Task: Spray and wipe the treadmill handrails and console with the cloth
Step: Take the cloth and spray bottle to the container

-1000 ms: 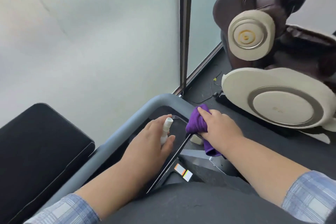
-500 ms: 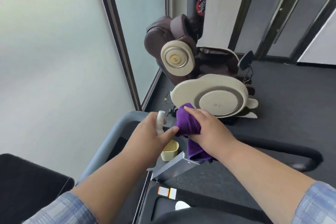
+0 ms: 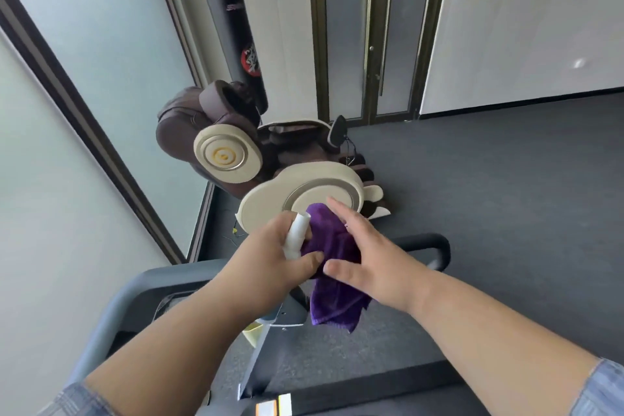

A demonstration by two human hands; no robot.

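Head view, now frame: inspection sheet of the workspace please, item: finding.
Surface: grey treadmill handrail curves below the hands; dark end of the far rail at right.
Job's things: white spray bottle upright in the left hand; purple cloth hangs between both hands.
Clutter: pale yellow cup under the left wrist, mostly hidden.
Grippers: left hand grips the bottle, its thumb on the cloth; right hand has straight fingers laid on the cloth.
Cables: thin wires at the massage chair.
Surroundings: black punching bag, frosted glass wall, double door, dark carpet.
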